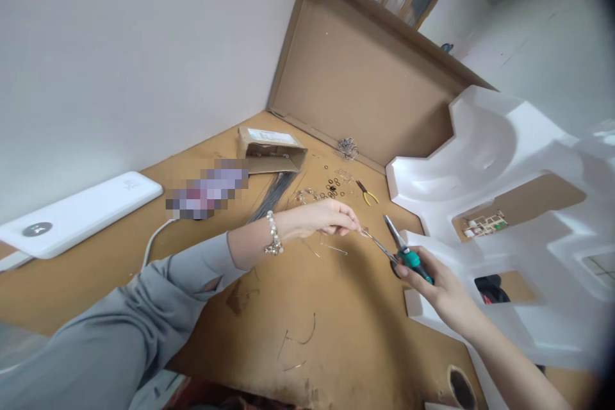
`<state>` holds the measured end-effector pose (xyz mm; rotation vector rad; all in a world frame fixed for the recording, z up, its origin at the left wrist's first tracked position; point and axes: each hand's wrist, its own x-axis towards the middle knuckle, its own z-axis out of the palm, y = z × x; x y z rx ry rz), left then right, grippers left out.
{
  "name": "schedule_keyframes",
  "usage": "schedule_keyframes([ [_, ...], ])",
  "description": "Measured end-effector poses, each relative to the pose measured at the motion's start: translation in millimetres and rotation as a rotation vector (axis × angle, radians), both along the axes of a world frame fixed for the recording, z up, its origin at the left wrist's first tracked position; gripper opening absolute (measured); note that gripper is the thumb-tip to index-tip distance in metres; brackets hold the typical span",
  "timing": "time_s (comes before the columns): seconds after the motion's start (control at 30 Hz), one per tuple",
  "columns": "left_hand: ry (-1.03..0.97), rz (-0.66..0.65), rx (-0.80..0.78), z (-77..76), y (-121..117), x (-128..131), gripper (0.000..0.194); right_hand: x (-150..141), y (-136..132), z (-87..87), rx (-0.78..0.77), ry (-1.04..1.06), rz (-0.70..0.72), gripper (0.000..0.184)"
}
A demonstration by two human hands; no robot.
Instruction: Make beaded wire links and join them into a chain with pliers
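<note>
My left hand (pixel 331 218) is closed in a pinch at the middle of the table, a beaded bracelet (pixel 272 234) on its wrist. What lies between its fingertips is too small to make out. My right hand (pixel 439 285) grips a teal-and-black-handled tool (pixel 410 259) with a silver metal barrel pointing up and left. Beside it, a slim silver shaft (pixel 379 245) with a dark end runs from my right fingers to my left fingertips. Beyond my hands lie yellow-handled pliers (pixel 369 197) and several small dark rings (pixel 332 189).
An open cardboard box (pixel 273 150) stands at the back, with a bundle of grey wires (pixel 273 195) before it. Tangled wire (pixel 346 148) lies against the cardboard wall (pixel 365 57). White foam packing (pixel 432 186) borders the right; a white power bank (pixel 86 208) lies left. Bent wire pieces (pixel 300 339) lie nearer.
</note>
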<state>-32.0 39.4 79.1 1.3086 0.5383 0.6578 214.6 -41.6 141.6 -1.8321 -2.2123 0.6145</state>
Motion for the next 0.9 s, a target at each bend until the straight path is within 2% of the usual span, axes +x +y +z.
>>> schedule_keyframes([
  [0.1, 0.079, -0.001, 0.046, 0.1, 1, 0, 0.026, 10, -6, -5.0, -0.114, 0.001, 0.041, 0.027],
  [0.23, 0.100, -0.012, 0.168, 4.9, -2, -3, 0.025, 20, -9, -4.9, -0.180, -0.070, 0.071, 0.029],
  [0.4, 0.100, -0.131, 0.237, 9.3, -5, -8, 0.031, 20, -7, 12.6, -0.273, -0.150, 0.137, 0.030],
  [0.5, 0.090, -0.221, 0.250, 10.0, -8, -8, 0.034, 15, -4, 23.8, -0.272, -0.180, 0.166, 0.027],
  [0.7, 0.115, -0.355, 0.179, 11.7, -9, -10, 0.045, 14, 4, 33.4, -0.107, -0.354, 0.236, 0.024],
  [0.9, 0.040, -0.550, -0.051, 8.5, -8, -15, 0.047, 11, 10, 37.7, 0.207, -0.544, 0.344, 0.024],
])
